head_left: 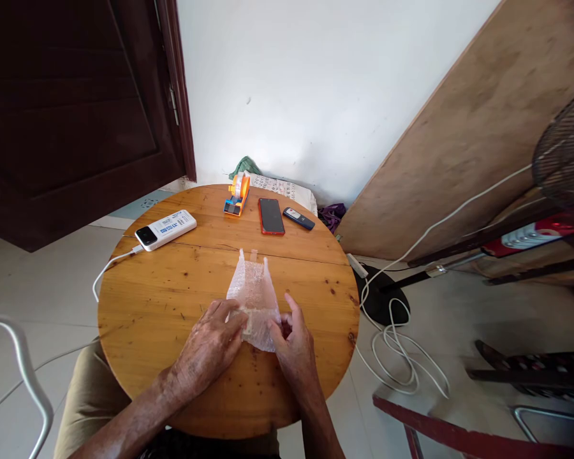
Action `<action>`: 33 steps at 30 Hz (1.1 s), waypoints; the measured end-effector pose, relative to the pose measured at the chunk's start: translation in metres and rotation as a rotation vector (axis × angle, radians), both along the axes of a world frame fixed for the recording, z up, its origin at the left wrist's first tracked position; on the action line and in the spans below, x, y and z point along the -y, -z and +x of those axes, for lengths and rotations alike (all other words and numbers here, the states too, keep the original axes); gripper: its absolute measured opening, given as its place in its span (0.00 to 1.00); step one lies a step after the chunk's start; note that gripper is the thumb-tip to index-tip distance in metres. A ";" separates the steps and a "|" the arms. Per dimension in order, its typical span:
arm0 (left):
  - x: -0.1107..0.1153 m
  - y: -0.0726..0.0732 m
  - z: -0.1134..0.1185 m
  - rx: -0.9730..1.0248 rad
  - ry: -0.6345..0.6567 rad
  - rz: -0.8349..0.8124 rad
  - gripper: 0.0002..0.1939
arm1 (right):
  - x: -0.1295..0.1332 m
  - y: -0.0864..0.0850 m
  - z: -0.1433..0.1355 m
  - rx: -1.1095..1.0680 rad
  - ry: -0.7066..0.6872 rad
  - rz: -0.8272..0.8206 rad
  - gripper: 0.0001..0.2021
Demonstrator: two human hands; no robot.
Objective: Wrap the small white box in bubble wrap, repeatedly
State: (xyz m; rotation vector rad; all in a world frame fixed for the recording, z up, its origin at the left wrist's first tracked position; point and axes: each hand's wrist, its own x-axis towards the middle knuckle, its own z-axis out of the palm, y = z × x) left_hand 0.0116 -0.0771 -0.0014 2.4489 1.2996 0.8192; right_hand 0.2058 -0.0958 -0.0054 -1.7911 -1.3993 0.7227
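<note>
Passage over bare table [320,280] either side of lower-center bubble wrap's [254,290] upper part. Obstacles: phone [272,217], tape dispenser [236,203] near center; power bank [166,230] center-left.

Dark door [71,108] beside white wall [306,83]

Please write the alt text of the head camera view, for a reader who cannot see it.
A person's left hand and right hand touch folded bubble wrap on a round wooden table. Farther back are a white power bank with a cable plugged in, an orange-and-blue tape dispenser, a red-edged smartphone and a small dark-blue handheld device.
</note>
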 end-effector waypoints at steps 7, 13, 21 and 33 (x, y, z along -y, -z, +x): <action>0.001 -0.012 0.004 -0.141 -0.012 -0.013 0.18 | -0.002 -0.008 -0.008 -0.164 0.012 0.062 0.25; 0.001 -0.016 0.007 -0.119 -0.003 -0.052 0.19 | -0.011 -0.019 -0.026 -0.306 -0.044 0.085 0.23; 0.002 -0.010 0.010 0.096 -0.051 -0.117 0.18 | -0.006 -0.017 -0.040 -0.369 -0.120 0.053 0.23; -0.001 -0.003 -0.003 0.396 -0.117 -0.239 0.28 | 0.013 -0.012 -0.045 0.123 -0.312 0.256 0.28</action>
